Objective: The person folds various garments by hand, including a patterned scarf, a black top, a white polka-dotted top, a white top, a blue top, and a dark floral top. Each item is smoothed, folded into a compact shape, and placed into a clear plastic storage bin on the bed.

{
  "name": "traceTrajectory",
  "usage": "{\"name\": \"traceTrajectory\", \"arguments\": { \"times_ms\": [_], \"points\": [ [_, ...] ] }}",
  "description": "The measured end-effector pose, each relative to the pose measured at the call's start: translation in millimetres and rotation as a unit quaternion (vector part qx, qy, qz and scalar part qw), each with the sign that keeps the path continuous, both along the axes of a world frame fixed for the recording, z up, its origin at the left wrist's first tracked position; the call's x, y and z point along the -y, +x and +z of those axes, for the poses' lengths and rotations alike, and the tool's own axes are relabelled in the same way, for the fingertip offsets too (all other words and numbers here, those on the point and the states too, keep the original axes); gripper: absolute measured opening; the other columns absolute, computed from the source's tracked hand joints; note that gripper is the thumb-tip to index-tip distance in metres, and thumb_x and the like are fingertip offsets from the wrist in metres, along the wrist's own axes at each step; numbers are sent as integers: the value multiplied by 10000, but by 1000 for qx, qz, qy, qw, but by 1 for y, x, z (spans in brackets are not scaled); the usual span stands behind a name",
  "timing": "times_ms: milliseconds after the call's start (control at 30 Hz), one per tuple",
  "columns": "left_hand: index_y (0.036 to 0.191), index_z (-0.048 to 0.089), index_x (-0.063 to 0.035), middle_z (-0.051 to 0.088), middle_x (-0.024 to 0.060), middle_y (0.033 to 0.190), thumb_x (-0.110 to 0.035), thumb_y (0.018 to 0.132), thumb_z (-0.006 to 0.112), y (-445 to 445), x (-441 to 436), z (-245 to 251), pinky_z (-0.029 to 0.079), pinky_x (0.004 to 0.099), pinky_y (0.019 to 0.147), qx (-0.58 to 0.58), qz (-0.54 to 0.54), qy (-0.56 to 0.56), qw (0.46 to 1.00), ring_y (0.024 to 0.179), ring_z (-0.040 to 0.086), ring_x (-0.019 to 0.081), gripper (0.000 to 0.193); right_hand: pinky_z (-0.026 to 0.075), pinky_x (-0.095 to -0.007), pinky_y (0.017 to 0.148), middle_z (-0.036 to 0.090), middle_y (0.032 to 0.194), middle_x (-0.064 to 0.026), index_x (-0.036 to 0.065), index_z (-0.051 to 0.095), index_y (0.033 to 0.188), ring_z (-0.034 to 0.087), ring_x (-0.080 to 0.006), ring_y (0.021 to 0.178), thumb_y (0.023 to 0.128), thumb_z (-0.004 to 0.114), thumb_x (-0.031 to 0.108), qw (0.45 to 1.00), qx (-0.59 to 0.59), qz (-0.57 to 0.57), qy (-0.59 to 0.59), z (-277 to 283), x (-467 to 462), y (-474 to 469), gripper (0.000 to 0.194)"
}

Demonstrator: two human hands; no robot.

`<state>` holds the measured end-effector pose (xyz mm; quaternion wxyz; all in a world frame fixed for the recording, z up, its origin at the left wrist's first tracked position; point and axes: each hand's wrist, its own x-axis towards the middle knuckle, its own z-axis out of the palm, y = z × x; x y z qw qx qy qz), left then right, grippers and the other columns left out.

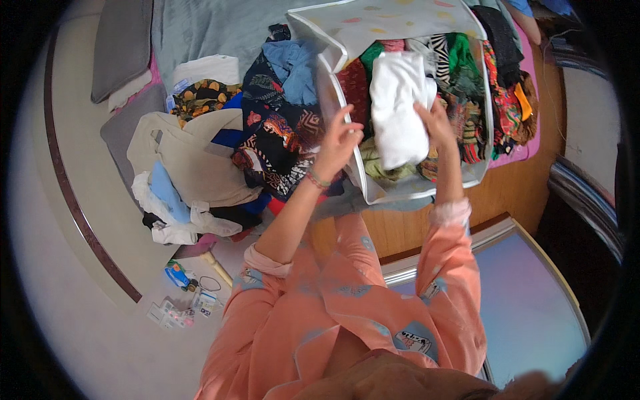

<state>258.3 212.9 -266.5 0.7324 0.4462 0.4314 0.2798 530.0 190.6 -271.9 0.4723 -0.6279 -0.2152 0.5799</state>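
A folded white garment (400, 112) lies on top of the packed clothes inside a pale fabric storage bag (366, 185) with white piping. At the garment's right edge, my right hand (439, 125) touches the cloth with thumb and fingers; whether it grips the edge is not clear. My left hand (340, 142) is over the bag's left rim, fingers apart and holding nothing. Around the white garment the bag holds a dark red patterned cloth (352, 90), a green cloth (457, 55), a zebra-striped cloth (439, 57) and an olive cloth (385, 162). The bag's lid (390, 17) is folded back.
Left of the bag are a beige garment (200, 155), a denim-blue cloth (292, 70) and a folded white cloth (212, 69). More clothes (505, 107) lie to its right. A wooden bed edge (400, 232) is before my legs. A power strip (172, 315) sits lower left.
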Motion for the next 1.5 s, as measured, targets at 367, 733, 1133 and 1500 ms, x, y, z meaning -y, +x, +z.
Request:
{"name": "traceTrajectory", "arguments": {
  "times_ms": [367,733,1133,1500],
  "points": [
    [1275,431,16,464,241,1284,-150,745,698,-53,-125,-145,386,433,1004,-473,-12,356,806,1195,459,378,616,313,-542,991,424,1315,-292,152,354,1426,404,-420,1236,945,441,320,736,676,-36,-8,-154,-76,-59,517],
    [1283,411,-89,495,129,1196,58,782,461,-144,-98,30,502,380,735,112,234,-20,966,996,531,278,524,254,-539,1052,322,1445,-239,240,283,1462,306,-378,1343,954,392,434,796,583,56,-155,-121,-78,-41,555],
    [1274,430,-44,548,89,1141,55,717,563,-269,100,207,497,354,749,177,134,-79,972,1036,530,211,581,435,-487,986,502,1340,-158,85,409,1391,472,-260,1242,869,500,620,789,-602,41,-115,33,83,-341,753],
    [1454,246,-66,374,112,1427,-111,854,631,-363,193,233,246,400,1116,-70,-92,-19,993,1347,342,248,714,532,-346,816,572,1262,-111,21,465,1324,606,-200,1029,958,522,356,923,-322,166,129,197,68,-346,499]
  ]
}}
